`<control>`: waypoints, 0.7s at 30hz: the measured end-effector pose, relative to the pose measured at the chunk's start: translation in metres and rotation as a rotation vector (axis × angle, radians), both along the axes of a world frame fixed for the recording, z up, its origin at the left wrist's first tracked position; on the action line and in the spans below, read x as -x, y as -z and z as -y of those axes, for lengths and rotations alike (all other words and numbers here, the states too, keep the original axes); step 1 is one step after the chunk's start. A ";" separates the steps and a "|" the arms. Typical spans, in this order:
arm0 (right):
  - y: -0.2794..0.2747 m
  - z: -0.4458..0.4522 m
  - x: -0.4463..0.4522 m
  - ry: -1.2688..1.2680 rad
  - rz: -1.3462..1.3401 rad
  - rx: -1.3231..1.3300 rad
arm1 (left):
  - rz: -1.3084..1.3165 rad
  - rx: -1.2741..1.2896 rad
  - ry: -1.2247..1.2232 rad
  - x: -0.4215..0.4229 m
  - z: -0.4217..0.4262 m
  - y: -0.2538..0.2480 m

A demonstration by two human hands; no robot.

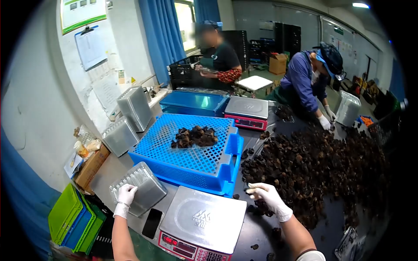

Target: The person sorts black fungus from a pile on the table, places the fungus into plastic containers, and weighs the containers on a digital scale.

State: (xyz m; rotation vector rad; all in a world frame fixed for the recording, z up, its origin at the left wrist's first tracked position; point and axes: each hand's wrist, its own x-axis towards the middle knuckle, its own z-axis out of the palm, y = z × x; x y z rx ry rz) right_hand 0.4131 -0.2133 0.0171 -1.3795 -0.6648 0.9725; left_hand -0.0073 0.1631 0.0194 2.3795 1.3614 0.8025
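Observation:
My left hand (126, 194), in a white glove, rests at the near stack of clear plastic trays (146, 191), its fingers closed at the edge. My right hand (264, 196), also gloved, is over the near edge of the dark mushroom-like pieces (305, 174), with its fingers apart and nothing visible in them. Between my hands stands a scale (204, 217) with a bare metal plate and a lit red display. Beyond it, a filled clear tray of dark pieces (194, 137) sits on an upturned blue crate (174, 165).
A phone (152, 223) lies left of the scale. A second scale (247, 108) and a blue bin (194, 103) stand behind the crate. One co-worker (300, 78) reaches into the pile at the right; another person (220, 61) stands at the back. More tray stacks (134, 108) line the left.

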 end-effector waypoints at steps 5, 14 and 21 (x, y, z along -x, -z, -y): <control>0.041 0.110 -0.002 0.279 -0.214 0.048 | 0.042 0.160 -0.043 0.009 -0.029 0.014; 0.079 0.223 0.027 0.629 -0.356 0.069 | 0.257 -0.454 -0.227 -0.052 0.057 -0.037; 0.078 0.205 0.031 0.597 -0.317 0.022 | 0.039 -0.861 0.552 -0.158 0.116 -0.056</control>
